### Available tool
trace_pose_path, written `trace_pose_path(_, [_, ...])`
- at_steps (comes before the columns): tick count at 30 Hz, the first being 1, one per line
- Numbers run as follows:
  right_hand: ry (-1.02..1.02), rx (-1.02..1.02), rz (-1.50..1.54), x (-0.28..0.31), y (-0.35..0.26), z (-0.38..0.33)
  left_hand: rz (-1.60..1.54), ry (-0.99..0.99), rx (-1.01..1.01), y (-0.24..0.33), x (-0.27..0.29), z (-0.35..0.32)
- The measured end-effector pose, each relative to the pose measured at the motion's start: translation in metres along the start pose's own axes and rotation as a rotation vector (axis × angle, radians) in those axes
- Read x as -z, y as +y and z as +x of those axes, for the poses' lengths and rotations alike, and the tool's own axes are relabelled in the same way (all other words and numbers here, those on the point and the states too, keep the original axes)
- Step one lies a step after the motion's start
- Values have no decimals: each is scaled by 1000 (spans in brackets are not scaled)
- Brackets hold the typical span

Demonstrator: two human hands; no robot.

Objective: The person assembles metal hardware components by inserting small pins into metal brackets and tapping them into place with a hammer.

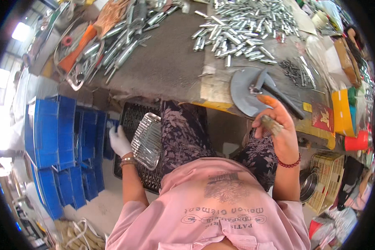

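My left hand (119,141), in a white glove, reaches down to my left and touches the edge of a clear plastic tray (147,141) filled with rows of thin metal rods, resting on a black crate (133,116). My right hand (279,129), bare with an orange fingertip cover, is raised near the bench edge and holds a small metal part (272,124) between thumb and fingers. Just beyond it lie a round grey metal disc (243,89) and a dark hammer (275,89) on the workbench (171,62).
A heap of silvery metal tubes (246,29) covers the far bench. More tubes, an orange tool and wire loops (104,41) lie at far left. Blue plastic crates (58,133) stack on the floor left. A yellow basket (327,179) and red cup (356,141) stand right.
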State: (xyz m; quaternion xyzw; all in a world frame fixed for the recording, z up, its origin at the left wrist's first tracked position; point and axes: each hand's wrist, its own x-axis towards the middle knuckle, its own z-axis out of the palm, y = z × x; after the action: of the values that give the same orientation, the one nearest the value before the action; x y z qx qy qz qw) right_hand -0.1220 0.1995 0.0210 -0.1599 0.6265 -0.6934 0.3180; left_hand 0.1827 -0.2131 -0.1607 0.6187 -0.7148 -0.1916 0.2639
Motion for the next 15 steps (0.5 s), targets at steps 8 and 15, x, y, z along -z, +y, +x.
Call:
trace_pose_path(8, [-91, -49, 47, -6, -16, 0, -515, -77, -790, 243, 46, -30])
trace_pose_path(15, [-130, -102, 17, -6, -22, -14, -388, -354, -1257, 374, -19, -61])
